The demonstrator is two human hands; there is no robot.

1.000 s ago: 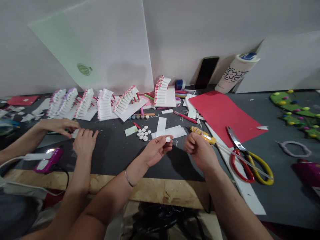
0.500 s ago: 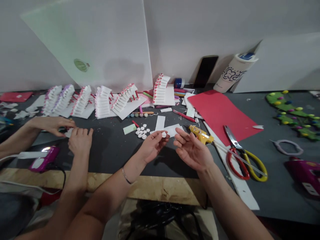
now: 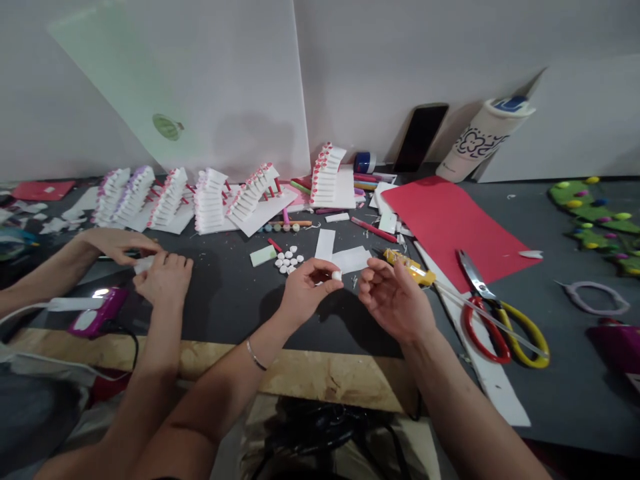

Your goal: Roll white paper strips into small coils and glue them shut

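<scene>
Between the thumb and fingers of my left hand [image 3: 309,291] is a small white disc [image 3: 337,275], much like those lying nearby. My right hand [image 3: 399,301] is held palm up with its fingers loosely curled and apart, and nothing shows in it. A cluster of small white discs [image 3: 289,261] lies just left of my left hand. Behind my hands are white paper strips [image 3: 352,259]. A yellow glue gun [image 3: 409,267] rests right beside my right hand, with a clear glue stick coming out of its back.
Stepped white paper models [image 3: 210,203] line the back. To the right lie scissors [image 3: 480,307], red paper [image 3: 450,223] and a white tumbler [image 3: 483,139]. A co-worker's hands [image 3: 163,277] handle a white piece at the left, near a purple device [image 3: 99,313].
My left hand has turned the white disc edgewise, its fingers now more over the top. My right hand's fingers have curled in a little. The view has shifted slightly.
</scene>
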